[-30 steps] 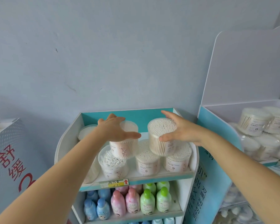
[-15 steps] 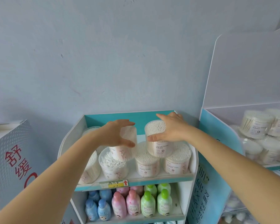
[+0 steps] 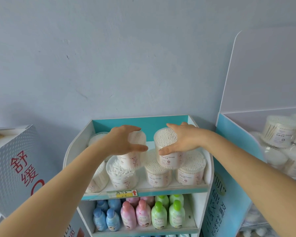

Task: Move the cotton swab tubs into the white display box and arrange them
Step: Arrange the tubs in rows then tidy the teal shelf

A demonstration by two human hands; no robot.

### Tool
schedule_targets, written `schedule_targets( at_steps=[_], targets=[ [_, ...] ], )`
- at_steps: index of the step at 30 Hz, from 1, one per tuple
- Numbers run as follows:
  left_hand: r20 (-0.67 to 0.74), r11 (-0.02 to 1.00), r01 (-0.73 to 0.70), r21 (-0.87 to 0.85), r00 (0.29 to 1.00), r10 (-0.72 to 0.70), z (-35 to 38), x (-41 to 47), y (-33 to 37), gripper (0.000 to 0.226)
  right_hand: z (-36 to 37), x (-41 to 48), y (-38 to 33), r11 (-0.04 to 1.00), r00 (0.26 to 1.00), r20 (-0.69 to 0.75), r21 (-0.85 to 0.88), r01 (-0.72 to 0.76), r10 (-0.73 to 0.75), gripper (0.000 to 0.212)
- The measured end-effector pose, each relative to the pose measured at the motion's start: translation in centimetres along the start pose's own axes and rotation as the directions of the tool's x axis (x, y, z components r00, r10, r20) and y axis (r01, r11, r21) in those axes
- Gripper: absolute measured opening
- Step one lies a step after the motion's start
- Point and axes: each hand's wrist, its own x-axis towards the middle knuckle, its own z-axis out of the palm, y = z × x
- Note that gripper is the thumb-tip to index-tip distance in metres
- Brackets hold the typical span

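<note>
Two tubs held: left tub (image 3: pixel 135 157) and right tub (image 3: pixel 167 149), both stacked on the bottom row of tubs (image 3: pixel 156 171) on the stand's top shelf (image 3: pixel 171 189), toward its back edge; neither was yet in the white display box (image 3: pixel 266 71) on the right.
Left hand (image 3: pixel 123 141): wrapped round the left tub near its lid, thumb (image 3: pixel 140 148) across the front, fingers (image 3: pixel 132 128) over the back.
Right hand (image 3: pixel 184 139): same grasp on the right tub, thumb low in front, fingers over the far rim.
Risk 1: both holds sat high on smooth plastic, so a tub could slip or tilt on lifting.
Risk 2: dragging rather than lifting straight up would likely shove the bottom row off the shelf's front edge.
Risk 3: the box already held a pile of tubs (image 3: pixel 278 130), and a careless drop could topple it.
</note>
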Motion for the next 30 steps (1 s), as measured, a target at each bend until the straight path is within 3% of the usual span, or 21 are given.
schedule_targets(
  at_steps=[3,6,10,12,16,22,30],
  targets=[
    [0.017,0.998,0.030,0.054,0.999,-0.031,-0.2,-0.2,0.6,0.083,-0.5,-0.4,-0.1,0.987,0.993,0.034,0.120,0.107,-0.112,0.116],
    [0.056,0.996,0.056,0.074,0.997,-0.060,-0.7,-0.2,0.7,0.077,-1.1,-1.0,-0.9,0.963,0.974,-0.072,0.155,0.222,-0.213,0.111],
    [-0.013,0.978,0.130,-0.162,0.991,-0.134,-1.4,-0.1,-0.8,0.064,-1.1,-1.4,-3.5,0.923,0.915,-0.228,0.123,0.365,-0.332,0.104],
    [-0.052,0.970,0.162,-0.180,0.983,-0.174,-1.6,-0.4,-1.7,0.058,-0.7,-1.1,-5.2,0.908,0.898,-0.253,0.124,0.399,-0.360,0.104],
    [-0.080,0.955,0.190,-0.227,0.974,-0.212,-2.3,-1.5,-3.6,0.044,0.5,0.6,-8.6,0.915,0.908,-0.193,0.091,0.394,-0.372,0.108],
    [-0.183,0.965,0.146,-0.216,0.965,-0.187,-3.4,-3.1,-7.2,0.033,2.6,3.1,-11.0,0.965,0.956,-0.128,-0.036,0.262,-0.264,0.103],
    [-0.195,0.982,0.001,-0.188,0.980,-0.039,-4.1,-2.5,-10.3,0.029,1.1,2.0,-10.6,0.981,0.982,0.040,-0.039,0.188,-0.187,0.102]
  ],
)
